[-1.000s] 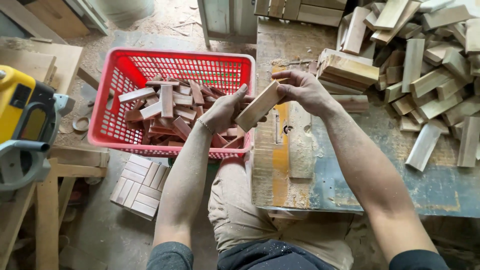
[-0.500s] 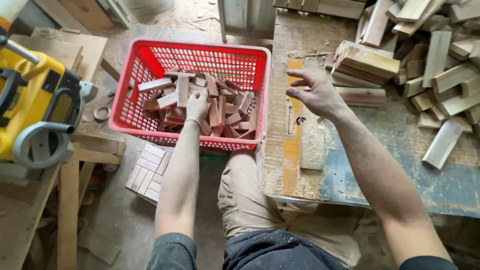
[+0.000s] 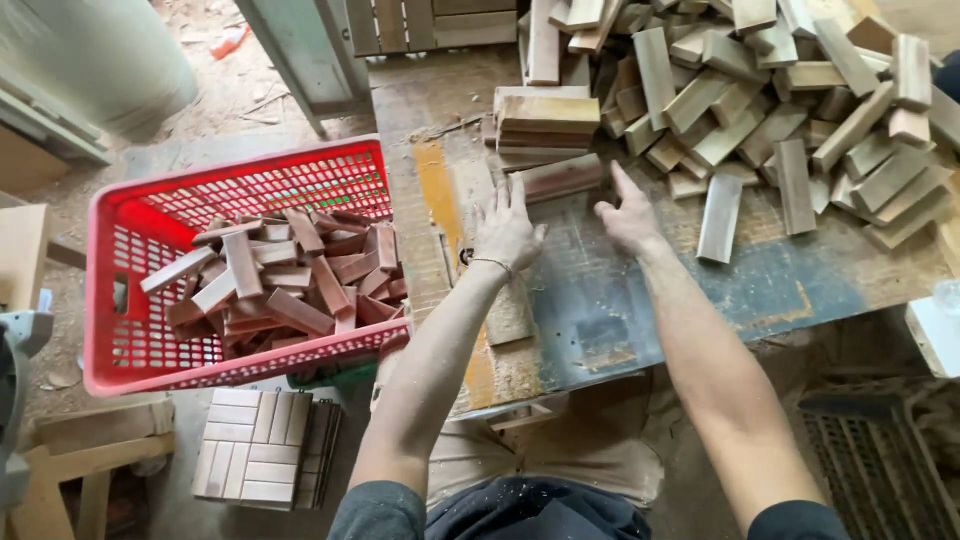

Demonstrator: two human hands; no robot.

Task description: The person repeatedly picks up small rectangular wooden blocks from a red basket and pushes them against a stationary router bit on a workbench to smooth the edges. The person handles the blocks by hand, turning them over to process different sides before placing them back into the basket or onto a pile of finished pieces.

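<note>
A worn workbench (image 3: 640, 300), streaked with blue and yellow paint and dusted with sawdust, is filling the middle of the view. A big loose pile of short pale wooden blocks (image 3: 790, 110) is lying across its far right side. To the left, off the bench, a red plastic basket (image 3: 130, 300) is holding a jumble of reddish-brown blocks (image 3: 285, 285). A neat stack of flat slats (image 3: 545, 125) is sitting near the bench's far edge, and a single darker, rectangular wooden block (image 3: 560, 178) is lying just in front of it. The left hand (image 3: 507, 232) is hovering with fingers spread wide, holding nothing. The right hand (image 3: 630, 215) is reaching, fingers loosely open, just beside that block's right end.
</note>
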